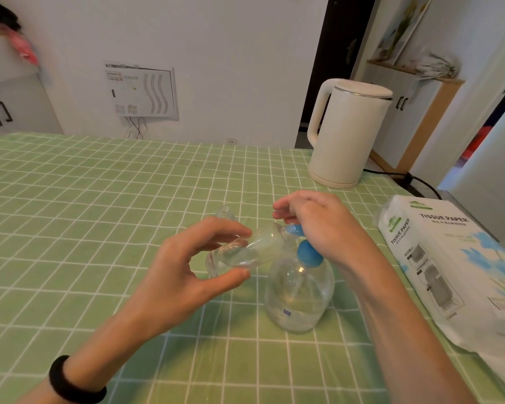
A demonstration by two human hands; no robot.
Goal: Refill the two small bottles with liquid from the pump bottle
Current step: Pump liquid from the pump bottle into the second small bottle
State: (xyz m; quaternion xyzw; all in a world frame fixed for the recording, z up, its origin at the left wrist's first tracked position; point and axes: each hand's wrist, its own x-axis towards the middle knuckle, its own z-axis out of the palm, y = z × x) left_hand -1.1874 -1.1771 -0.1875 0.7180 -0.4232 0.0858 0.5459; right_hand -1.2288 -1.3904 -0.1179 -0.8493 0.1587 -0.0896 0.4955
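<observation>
Tissue pack (443, 258): at the table's right edge, printed "TISSUE PAPER" twice.
Pump bottle (299, 298): clear, upright on the green checked cloth (99, 199); its small blue label is unreadable.
Right hand (321, 225): fingers curled over its blue pump head.
Left hand (181, 269): thumb and fingertips pinch the small bottle (257, 247), which is tilted, mouth at the nozzle.
Second small bottle (225, 212): behind the left fingers.

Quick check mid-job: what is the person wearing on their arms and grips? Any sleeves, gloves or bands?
The left forearm and right forearm are bare, with no sleeves in view. A thick black elastic band circles the left wrist. The left grip and right grip wear no gloves, and no rings or watch show.
</observation>
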